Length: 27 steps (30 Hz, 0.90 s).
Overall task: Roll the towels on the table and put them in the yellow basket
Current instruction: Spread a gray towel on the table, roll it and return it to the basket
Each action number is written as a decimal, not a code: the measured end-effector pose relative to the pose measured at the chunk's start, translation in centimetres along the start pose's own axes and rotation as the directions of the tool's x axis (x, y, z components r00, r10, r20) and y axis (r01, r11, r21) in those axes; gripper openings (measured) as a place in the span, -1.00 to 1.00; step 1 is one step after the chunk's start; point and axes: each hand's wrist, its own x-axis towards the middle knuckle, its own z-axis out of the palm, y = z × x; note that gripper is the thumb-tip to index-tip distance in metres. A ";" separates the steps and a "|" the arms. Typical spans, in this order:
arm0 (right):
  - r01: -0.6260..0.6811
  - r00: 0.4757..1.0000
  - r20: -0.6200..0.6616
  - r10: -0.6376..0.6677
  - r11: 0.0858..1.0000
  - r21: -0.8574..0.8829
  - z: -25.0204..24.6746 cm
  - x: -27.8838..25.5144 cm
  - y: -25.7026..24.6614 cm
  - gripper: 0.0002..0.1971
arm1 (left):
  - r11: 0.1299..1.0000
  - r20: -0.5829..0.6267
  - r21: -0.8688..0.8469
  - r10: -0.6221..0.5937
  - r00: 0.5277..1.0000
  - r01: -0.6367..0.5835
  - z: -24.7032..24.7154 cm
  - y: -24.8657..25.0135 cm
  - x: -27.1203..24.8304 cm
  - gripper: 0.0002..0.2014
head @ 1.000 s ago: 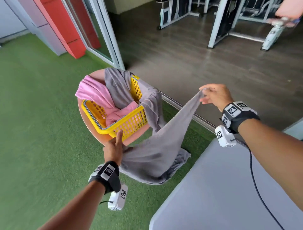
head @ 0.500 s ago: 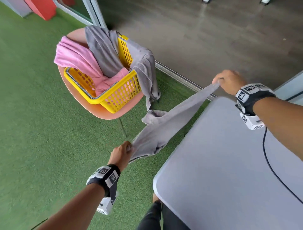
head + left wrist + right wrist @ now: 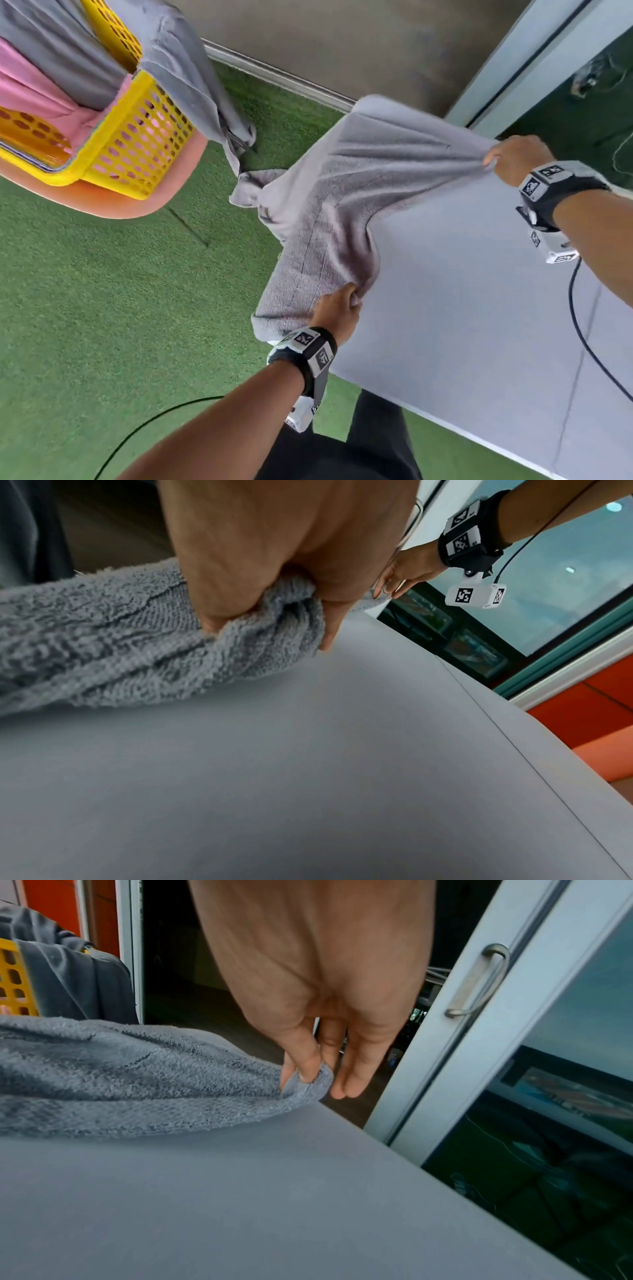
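A grey towel (image 3: 346, 192) is stretched over the near-left corner of the grey table (image 3: 479, 308), part of it hanging off the edge. My left hand (image 3: 337, 313) grips one bunched corner at the table's left edge (image 3: 274, 607). My right hand (image 3: 510, 159) pinches the far corner between thumb and finger (image 3: 308, 1077), other fingers hanging straight. The yellow basket (image 3: 137, 137) stands on a pink chair (image 3: 113, 202) at the upper left, with a pink towel (image 3: 30, 92) inside and another grey towel (image 3: 185, 78) draped over its rim.
Green turf (image 3: 102, 308) covers the floor around the chair and table. A sliding door frame with a metal handle (image 3: 476, 980) stands just beyond the table's far corner. A black cable (image 3: 589, 346) runs from my right wrist across the table.
Both hands have carried the grey towel away from the basket and over the table corner. The towel now lies partly spread on the tabletop instead of hanging in the air.
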 end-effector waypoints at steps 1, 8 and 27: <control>-0.007 1.000 0.010 0.007 1.000 0.002 0.6 -0.1 1.2 -0.64 | 1.000 -0.003 0.016 -0.003 1.000 0.003 0.9 0.5 0.2 -0.91; -0.047 0.998 0.032 0.047 0.999 -0.013 4.5 1.1 10.9 -0.65 | 0.998 -0.075 -0.008 -0.055 0.996 0.055 9.4 7.0 0.0 -0.81; 0.379 0.912 0.091 -0.400 0.907 0.184 13.5 -3.2 11.1 -0.10 | 0.827 -0.002 0.560 0.062 0.998 -0.051 18.9 8.9 -1.2 0.08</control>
